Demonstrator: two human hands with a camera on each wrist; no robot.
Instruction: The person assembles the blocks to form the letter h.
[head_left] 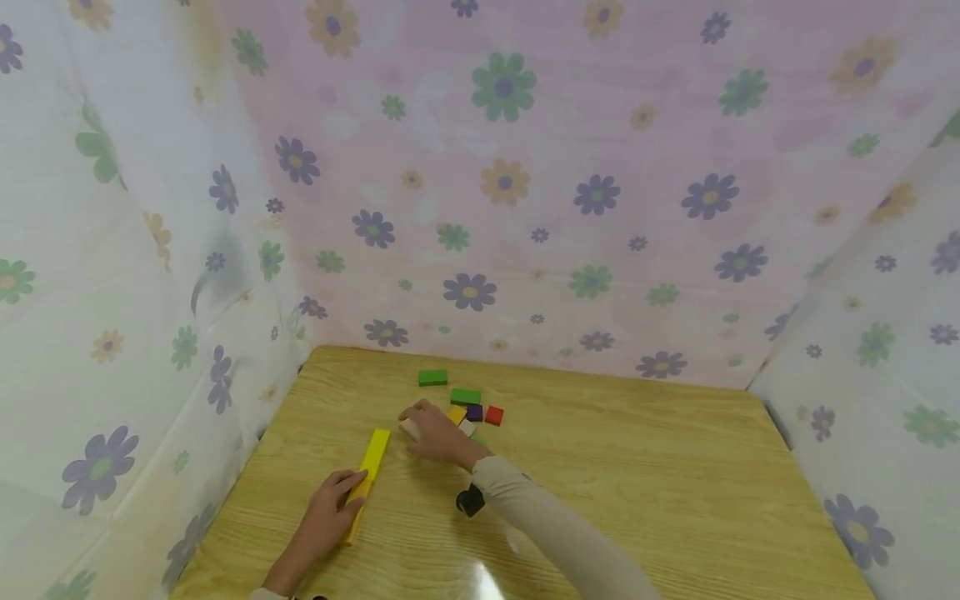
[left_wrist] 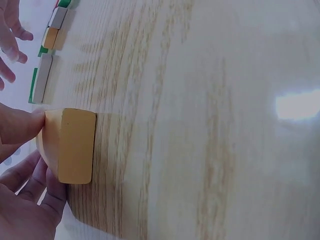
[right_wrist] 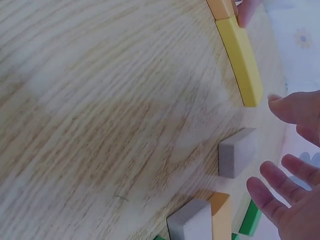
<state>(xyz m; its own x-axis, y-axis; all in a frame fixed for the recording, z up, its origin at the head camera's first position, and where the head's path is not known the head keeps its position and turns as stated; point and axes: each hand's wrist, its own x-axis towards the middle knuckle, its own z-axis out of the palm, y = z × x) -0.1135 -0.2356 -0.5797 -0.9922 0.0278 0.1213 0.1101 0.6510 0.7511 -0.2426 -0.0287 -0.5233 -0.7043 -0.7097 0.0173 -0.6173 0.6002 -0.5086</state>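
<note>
In the head view my left hand (head_left: pixel 326 515) pinches an orange block (head_left: pixel 353 518) lying on the table between thumb and fingers. The orange block's far end meets a yellow block (head_left: pixel 376 454), the two forming one straight line. In the left wrist view the orange block's near end face (left_wrist: pixel 77 147) shows beside the thumb. My right hand (head_left: pixel 438 435) hovers over a pale block (head_left: pixel 409 427) to the right of the yellow one. The right wrist view shows its thumb and fingers spread apart near the pale block (right_wrist: pixel 236 154), with nothing held.
Right of the right hand lie another pale block (head_left: pixel 468 427), an orange block (head_left: pixel 457 413), a purple block (head_left: pixel 475 413) and a red block (head_left: pixel 494 415). Farther back are green blocks (head_left: pixel 432 377). Flowered cloth walls (head_left: pixel 502 250) enclose the wooden table (head_left: pixel 637 500).
</note>
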